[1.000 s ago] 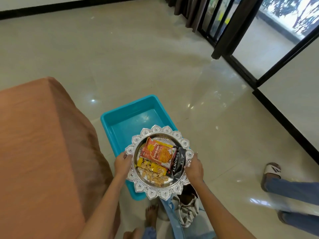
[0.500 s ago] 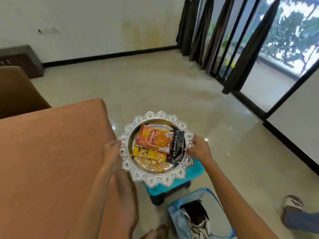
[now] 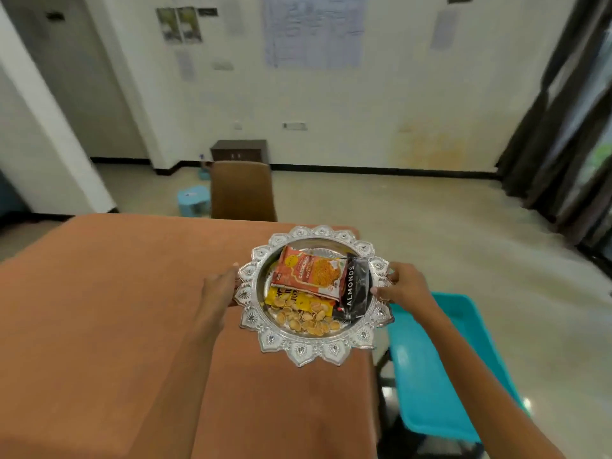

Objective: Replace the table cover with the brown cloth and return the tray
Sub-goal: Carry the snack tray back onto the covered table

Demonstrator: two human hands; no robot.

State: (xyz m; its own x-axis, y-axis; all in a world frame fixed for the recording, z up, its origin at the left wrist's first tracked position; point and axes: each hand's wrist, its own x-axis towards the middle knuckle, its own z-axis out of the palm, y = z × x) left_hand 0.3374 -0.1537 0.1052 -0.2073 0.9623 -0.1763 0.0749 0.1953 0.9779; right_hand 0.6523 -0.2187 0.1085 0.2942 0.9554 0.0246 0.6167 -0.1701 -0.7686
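The brown cloth (image 3: 109, 313) covers the table and hangs over its right edge. Above the table's right part I carry a round silver tray (image 3: 299, 351) with a scalloped rim. It holds an orange snack packet (image 3: 309, 271), a black almonds packet (image 3: 354, 288), a yellow packet (image 3: 291, 299) and several nut shells (image 3: 308, 321). My left hand (image 3: 218, 286) grips the tray's left rim. My right hand (image 3: 402, 286) grips its right rim, thumb over the edge.
A teal plastic tub (image 3: 433, 366) stands on a low stand right of the table. A brown chair (image 3: 243, 190) is behind the table's far edge, with a small blue stool (image 3: 193, 200) and a dark cabinet (image 3: 240, 150) beyond. Dark curtains (image 3: 563, 127) hang at the right.
The tray has been lifted from over the teal tub and carried left, now over the brown-covered table. The view has tilted up toward the room's far wall.
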